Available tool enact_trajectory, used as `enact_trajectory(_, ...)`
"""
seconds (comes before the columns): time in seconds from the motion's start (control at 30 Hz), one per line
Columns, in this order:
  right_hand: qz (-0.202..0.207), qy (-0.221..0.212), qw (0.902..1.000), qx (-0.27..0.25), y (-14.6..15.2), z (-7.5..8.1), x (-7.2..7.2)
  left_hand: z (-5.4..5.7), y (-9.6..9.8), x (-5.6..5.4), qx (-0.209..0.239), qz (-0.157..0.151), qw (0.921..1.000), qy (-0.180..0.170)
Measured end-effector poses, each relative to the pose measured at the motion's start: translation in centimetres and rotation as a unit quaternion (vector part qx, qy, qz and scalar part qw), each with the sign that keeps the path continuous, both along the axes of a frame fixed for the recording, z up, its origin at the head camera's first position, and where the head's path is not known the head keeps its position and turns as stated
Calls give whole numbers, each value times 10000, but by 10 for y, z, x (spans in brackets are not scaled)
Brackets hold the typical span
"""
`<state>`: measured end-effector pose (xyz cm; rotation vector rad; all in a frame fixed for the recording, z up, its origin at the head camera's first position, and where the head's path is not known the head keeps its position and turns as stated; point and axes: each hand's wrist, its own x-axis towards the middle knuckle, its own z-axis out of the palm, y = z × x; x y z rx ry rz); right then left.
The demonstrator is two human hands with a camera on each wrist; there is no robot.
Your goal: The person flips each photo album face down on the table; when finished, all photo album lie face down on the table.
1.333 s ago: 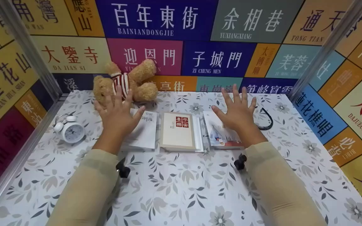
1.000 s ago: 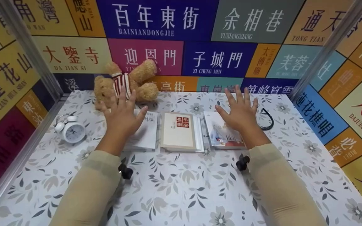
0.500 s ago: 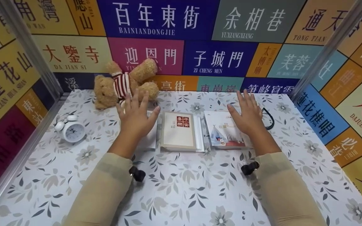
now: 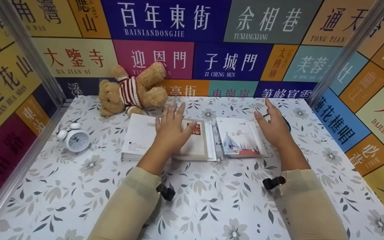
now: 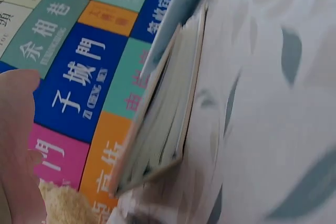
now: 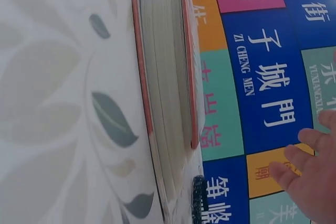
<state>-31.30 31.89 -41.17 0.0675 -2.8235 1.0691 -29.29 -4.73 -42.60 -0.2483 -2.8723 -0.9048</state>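
My left hand (image 4: 173,131) hovers with fingers spread over the left edge of the middle book (image 4: 195,146), a beige one with a red stamp. Beside it lies a white book (image 4: 138,133), partly covered by the hand. My right hand (image 4: 275,130) is just right of a third book (image 4: 238,136) with a tent picture, thumb apart from the fingers, holding nothing. In the left wrist view the page edges of a book (image 5: 163,108) face me, clear of the hand (image 5: 18,150). Page edges of a book (image 6: 163,77) also show in the right wrist view.
A teddy bear (image 4: 130,91) in a striped shirt lies at the back left. A white alarm clock (image 4: 77,140) stands on the left. Behind the right hand, a black band (image 4: 288,125) is mostly hidden. Sign-patterned walls (image 4: 233,63) enclose the flowered tabletop (image 4: 198,200).
My left hand has moved right, from over the white book to the middle one. The right hand has also shifted right and turned, uncovering the tent book. The books stay put.
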Motion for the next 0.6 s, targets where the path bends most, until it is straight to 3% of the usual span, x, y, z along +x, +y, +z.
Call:
enact_trajectory(0.2, 140, -184, 9982, -545, 16, -7, 3, -4, 34, 9, 368, -409, 9985, -83)
enact_trajectory(0.33, 199, -431, 9962, -731, 24, -14, 4, -7, 55, 14, 656, -710, 9945, -392)
enact_trajectory(0.43, 224, -780, 9924, -928, 29, -21, 2, -10, 73, 17, 1038, -824, 9883, -756)
enact_trajectory(0.6, 235, -1571, 9744, -1589, 33, -32, 0, -18, 103, 23, 1665, -865, 9734, -1315)
